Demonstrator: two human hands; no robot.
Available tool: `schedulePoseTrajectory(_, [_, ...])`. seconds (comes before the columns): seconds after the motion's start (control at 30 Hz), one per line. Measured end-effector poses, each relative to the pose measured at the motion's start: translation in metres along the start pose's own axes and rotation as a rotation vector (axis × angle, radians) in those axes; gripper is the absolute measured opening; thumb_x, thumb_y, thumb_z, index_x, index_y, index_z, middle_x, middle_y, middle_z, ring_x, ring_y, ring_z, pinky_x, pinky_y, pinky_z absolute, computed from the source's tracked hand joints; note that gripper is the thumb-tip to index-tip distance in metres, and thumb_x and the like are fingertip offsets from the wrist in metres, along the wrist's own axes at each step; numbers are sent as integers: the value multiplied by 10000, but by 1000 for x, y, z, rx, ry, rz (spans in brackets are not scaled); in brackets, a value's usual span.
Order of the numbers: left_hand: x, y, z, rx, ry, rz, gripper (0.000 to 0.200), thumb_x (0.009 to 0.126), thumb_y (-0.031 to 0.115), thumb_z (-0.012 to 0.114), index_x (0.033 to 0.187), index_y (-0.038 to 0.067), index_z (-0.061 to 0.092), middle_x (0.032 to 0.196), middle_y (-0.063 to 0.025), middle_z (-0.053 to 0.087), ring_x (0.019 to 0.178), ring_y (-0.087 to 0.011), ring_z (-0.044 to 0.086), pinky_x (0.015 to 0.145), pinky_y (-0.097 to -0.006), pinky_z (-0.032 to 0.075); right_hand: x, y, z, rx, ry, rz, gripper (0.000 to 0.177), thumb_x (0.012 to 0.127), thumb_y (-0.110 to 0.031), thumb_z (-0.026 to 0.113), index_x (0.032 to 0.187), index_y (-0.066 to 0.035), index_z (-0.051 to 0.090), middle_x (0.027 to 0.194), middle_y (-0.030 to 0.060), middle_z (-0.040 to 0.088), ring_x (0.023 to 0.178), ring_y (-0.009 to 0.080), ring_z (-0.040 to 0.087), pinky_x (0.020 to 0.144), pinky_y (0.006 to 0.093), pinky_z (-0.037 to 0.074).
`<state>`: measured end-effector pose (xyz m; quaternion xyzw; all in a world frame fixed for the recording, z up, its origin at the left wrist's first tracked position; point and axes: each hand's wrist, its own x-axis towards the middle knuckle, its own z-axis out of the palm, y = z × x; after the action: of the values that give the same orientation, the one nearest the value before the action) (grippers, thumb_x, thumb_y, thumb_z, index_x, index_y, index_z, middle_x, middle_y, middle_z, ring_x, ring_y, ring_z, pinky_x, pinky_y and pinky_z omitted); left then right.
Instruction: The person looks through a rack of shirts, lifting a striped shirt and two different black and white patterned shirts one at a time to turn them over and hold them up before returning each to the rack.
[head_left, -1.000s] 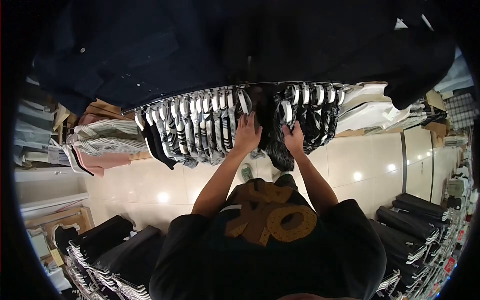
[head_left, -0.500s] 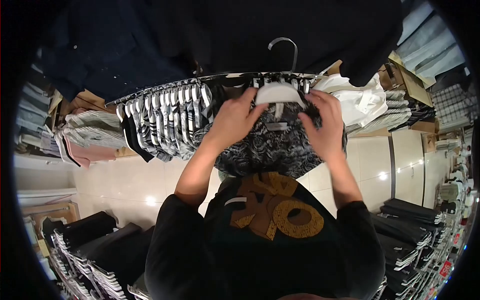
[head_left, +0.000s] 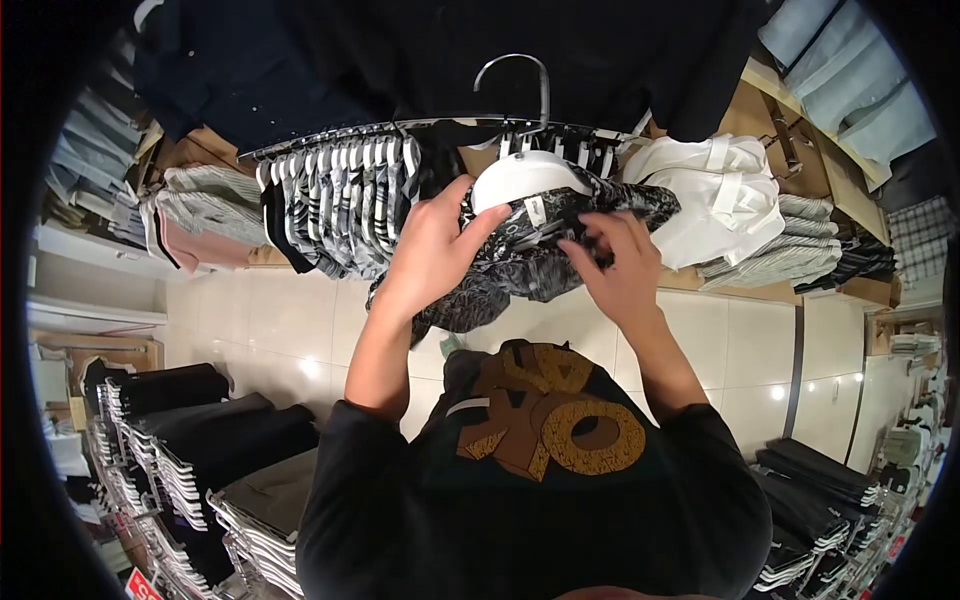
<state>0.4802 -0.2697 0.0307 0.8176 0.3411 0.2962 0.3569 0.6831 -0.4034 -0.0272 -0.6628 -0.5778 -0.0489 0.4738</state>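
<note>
Left hand (head_left: pixel 432 252) pinches the white hanger (head_left: pixel 525 178), can't tell if right hand (head_left: pixel 624 262) pinches too, so straighten the patterned shirt (head_left: pixel 540 274) gently.

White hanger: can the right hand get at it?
Likely yes: the right hand is close by, with only the patterned garment seemingly between it and the white hanger.

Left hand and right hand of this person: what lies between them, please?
In the head view, between the left hand and the right hand lie the patterned shirt, its pale label and, higher up, the white hanger.
</note>
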Motion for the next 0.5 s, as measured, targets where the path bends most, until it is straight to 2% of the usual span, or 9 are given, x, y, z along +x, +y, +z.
schedulePoseTrajectory(0.03, [-4,7,-6,3,4,-4,458,984,292,737,1178,-112,640,690,-191,639,578,-169,554,578,-346,470,2,5,3,5,-3,-2,225,800,-117,849,970,-88,705,876,37,644,809,234,630,756,355,515])
schedulePoseTrajectory(0.1, [-4,25,-22,116,-199,-51,508,986,292,737,1258,-123,627,794,-198,707,663,-158,610,651,-324,513,8,19,10,-210,-32,-381,248,795,-121,856,981,-87,695,889,26,651,856,237,637,800,380,518])
schedulePoseTrajectory(0.17, [-4,17,-36,68,-139,-74,478,992,278,729,1328,-51,636,931,-137,759,818,-139,664,789,-306,535,12,21,5,-125,142,-162,282,781,-120,875,981,-68,683,995,74,686,962,281,662,945,452,492])
schedulePoseTrajectory(0.2, [-3,13,-47,20,-73,8,452,990,285,732,1283,-49,651,878,-149,749,767,-140,665,746,-310,532,19,16,-1,-24,300,-35,315,768,-126,889,996,-59,682,1053,101,699,1003,299,665,989,477,477])
schedulePoseTrajectory(0.27, [1,9,-75,-36,-21,169,440,992,280,731,1270,-52,658,917,-145,755,805,-125,665,771,-299,531,45,-6,-35,-197,510,-230,731,703,-123,941,1333,-31,581,1248,169,682,1134,303,647,1050,432,476])
schedulePoseTrajectory(0.3, [4,14,-93,-42,-39,246,453,995,268,729,1301,-57,649,1009,-129,772,894,-109,664,840,-283,532,54,-14,-42,-198,513,-230,731,703,-123,941,1333,-31,581,1248,169,682,1134,303,647,1050,432,476])
schedulePoseTrajectory(0.37, [9,25,-124,-86,-63,244,446,989,240,735,1304,-64,647,1102,-103,761,994,-111,649,917,-279,514,68,-20,-47,412,239,-48,883,684,-101,945,1441,-12,498,1250,168,689,1151,276,649,1071,403,469])
schedulePoseTrajectory(0.43, [18,21,-154,-46,-17,249,433,1001,232,726,1301,-70,647,1126,-81,750,982,-94,643,906,-263,513,67,-14,-42,536,89,72,864,678,-106,957,1415,25,525,1247,139,703,1147,242,651,1064,394,479])
schedulePoseTrajectory(0.5, [23,8,-177,-242,57,210,418,1030,221,693,1323,-71,636,1145,-76,744,970,-86,655,887,-245,518,50,9,-11,665,-101,418,804,707,-150,961,1376,47,561,1215,117,717,1104,219,659,1031,373,502])
